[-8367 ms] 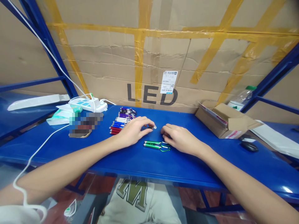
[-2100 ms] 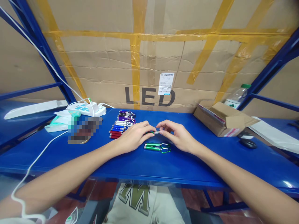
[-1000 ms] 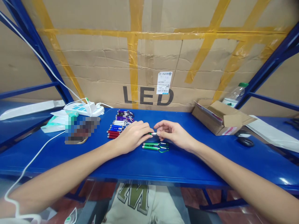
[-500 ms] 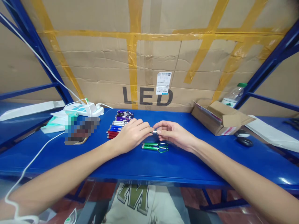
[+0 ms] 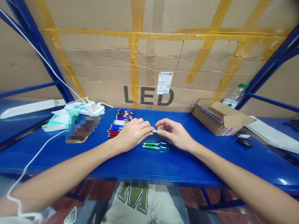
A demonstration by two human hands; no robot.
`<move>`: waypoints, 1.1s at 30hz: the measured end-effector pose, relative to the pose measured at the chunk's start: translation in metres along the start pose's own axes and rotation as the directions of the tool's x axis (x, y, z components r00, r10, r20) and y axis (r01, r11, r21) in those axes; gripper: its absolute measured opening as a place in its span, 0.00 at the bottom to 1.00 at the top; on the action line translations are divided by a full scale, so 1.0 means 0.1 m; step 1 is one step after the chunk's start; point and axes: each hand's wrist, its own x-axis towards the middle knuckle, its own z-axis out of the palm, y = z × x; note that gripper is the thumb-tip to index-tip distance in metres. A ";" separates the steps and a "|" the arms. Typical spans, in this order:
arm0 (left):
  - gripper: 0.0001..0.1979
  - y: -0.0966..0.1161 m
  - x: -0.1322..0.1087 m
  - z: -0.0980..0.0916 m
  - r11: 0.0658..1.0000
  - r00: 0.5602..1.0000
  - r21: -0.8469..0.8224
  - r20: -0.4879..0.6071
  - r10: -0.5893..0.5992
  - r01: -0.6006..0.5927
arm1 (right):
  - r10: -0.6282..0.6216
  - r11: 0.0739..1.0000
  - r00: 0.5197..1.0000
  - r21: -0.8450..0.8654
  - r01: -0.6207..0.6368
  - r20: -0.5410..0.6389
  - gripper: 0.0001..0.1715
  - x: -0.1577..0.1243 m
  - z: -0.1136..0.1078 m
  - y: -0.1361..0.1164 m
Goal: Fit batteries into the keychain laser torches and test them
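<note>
Penlight (image 5: 154, 131) bridges left grip (image 5: 135, 134) and right grip (image 5: 175, 133).

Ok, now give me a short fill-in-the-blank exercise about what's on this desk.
1. The silver-ended piece in the left hand points toward the ____ hand.
2. The two pen-shaped keychains set apart from the row are ____.
3. The black letters on the cardboard panel spell ____.

Missing words: right; green; LED.
</note>
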 end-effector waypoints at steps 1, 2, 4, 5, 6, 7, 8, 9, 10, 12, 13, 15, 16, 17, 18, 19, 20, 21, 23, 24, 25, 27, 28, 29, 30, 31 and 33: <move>0.18 0.00 0.00 0.00 1.000 1.000 -0.007 0.007 0.002 -0.002 | -0.023 0.999 1.000 -0.031 0.023 0.007 0.14 -0.01 0.00 0.00; 0.18 0.00 0.00 0.00 1.000 1.000 -0.013 0.015 0.008 -0.008 | -0.046 0.997 0.999 -0.063 0.047 0.018 0.13 -0.02 0.00 0.00; 0.18 -0.01 -0.01 0.00 0.999 0.999 -0.028 0.027 0.021 -0.021 | -0.094 0.986 0.995 -0.133 0.098 0.039 0.12 -0.04 -0.01 -0.01; 0.18 -0.02 -0.01 0.00 0.999 0.999 -0.036 0.031 0.026 -0.025 | -0.118 0.978 0.992 -0.168 0.125 0.049 0.11 -0.05 -0.01 -0.02; 0.18 -0.02 -0.01 0.00 0.999 0.999 -0.044 0.031 0.030 -0.028 | -0.142 0.968 0.988 -0.202 0.150 0.055 0.11 -0.06 -0.01 -0.03; 0.18 -0.02 -0.02 0.01 0.998 0.999 -0.054 0.027 0.030 -0.028 | -0.166 0.956 0.984 -0.236 0.175 0.059 0.11 -0.07 -0.02 -0.04; 0.18 -0.03 -0.02 0.01 0.997 0.999 -0.067 0.022 0.027 -0.025 | -0.190 0.942 0.980 -0.270 0.200 0.062 0.11 -0.08 -0.02 -0.05; 0.18 -0.03 -0.02 0.01 0.996 1.000 -0.086 0.016 0.022 -0.020 | -0.215 0.927 0.974 -0.301 0.224 0.066 0.11 -0.09 -0.03 -0.05; 0.18 -0.03 -0.02 0.02 0.994 1.000 -0.111 0.011 0.014 -0.013 | -0.237 0.911 0.969 -0.329 0.247 0.069 0.12 -0.10 -0.03 -0.06; 0.18 -0.02 -0.02 0.03 0.986 1.000 -0.169 0.003 -0.002 0.002 | -0.269 0.887 0.960 -0.369 0.277 0.075 0.12 -0.11 -0.04 -0.07; 0.17 -0.02 -0.02 0.03 0.981 1.000 -0.192 -0.003 -0.005 0.005 | -0.272 0.885 0.959 -0.372 0.281 0.076 0.12 -0.11 -0.04 -0.07; 0.16 -0.02 -0.01 0.04 0.979 1.000 -0.204 -0.026 0.002 -0.008 | -0.243 0.911 0.967 -0.325 0.252 0.069 0.12 -0.09 -0.03 -0.06; 0.15 -0.01 -0.01 0.04 0.981 0.999 -0.191 -0.040 0.014 -0.021 | -0.210 0.938 0.976 -0.270 0.219 0.062 0.12 -0.08 -0.03 -0.05; 0.15 -0.01 -0.01 0.04 0.985 0.998 -0.167 -0.053 0.029 -0.038 | -0.165 0.965 0.985 -0.196 0.173 0.054 0.12 -0.07 -0.02 -0.05; 0.14 -0.01 -0.01 0.03 0.989 0.997 -0.136 -0.068 0.047 -0.056 | -0.111 0.987 0.993 -0.109 0.116 0.050 0.13 -0.05 -0.01 -0.04; 0.14 -0.01 -0.01 0.03 0.992 0.994 -0.098 -0.085 0.067 -0.075 | -0.053 0.998 0.997 -0.016 0.054 0.051 0.15 -0.04 -0.01 -0.04; 0.14 -0.01 -0.01 0.03 0.994 0.990 -0.056 -0.105 0.090 -0.096 | 0.004 0.997 0.998 0.076 -0.008 0.058 0.17 -0.03 0.00 -0.04; 0.13 -0.01 -0.02 0.02 0.993 0.985 -0.010 -0.128 0.118 -0.120 | 0.058 0.985 0.996 0.161 -0.069 0.073 0.19 -0.02 0.00 -0.05; 0.11 -0.01 -0.02 0.02 0.982 0.967 0.078 -0.178 0.181 -0.170 | 0.155 0.936 0.981 0.300 -0.184 0.119 0.22 0.00 -0.01 -0.06; 0.10 -0.01 -0.02 0.01 0.974 0.956 0.113 -0.199 0.214 -0.194 | 0.197 0.905 0.970 0.354 -0.237 0.146 0.24 0.00 -0.01 -0.07; 0.09 0.00 -0.01 0.00 0.967 0.946 0.141 -0.216 0.241 -0.214 | 0.234 0.871 0.957 0.401 -0.284 0.170 0.25 0.00 -0.02 -0.08; 0.07 0.01 -0.01 -0.01 0.954 0.932 0.180 -0.232 0.277 -0.239 | 0.296 0.806 0.933 0.469 -0.360 0.207 0.27 0.00 -0.03 -0.09; 0.07 0.01 0.00 -0.02 0.950 0.928 0.195 -0.235 0.289 -0.246 | 0.319 0.778 0.922 0.495 -0.387 0.220 0.28 0.00 -0.04 -0.09; 0.07 0.02 0.00 -0.03 0.945 0.924 0.207 -0.238 0.299 -0.252 | 0.338 0.752 0.912 0.515 -0.410 0.233 0.29 0.00 -0.05 -0.09; 0.07 0.02 0.01 -0.04 0.941 0.920 0.218 -0.240 0.309 -0.259 | 0.353 0.730 0.903 0.530 -0.430 0.246 0.30 0.00 -0.05 -0.09; 0.07 0.03 0.01 -0.05 0.937 0.917 0.226 -0.240 0.319 -0.267 | 0.365 0.712 0.894 0.542 -0.447 0.258 0.30 0.00 -0.06 -0.09; 0.07 0.03 0.02 -0.05 0.934 0.913 0.229 -0.243 0.326 -0.273 | 0.381 0.685 0.880 0.553 -0.474 0.283 0.31 0.00 -0.06 -0.08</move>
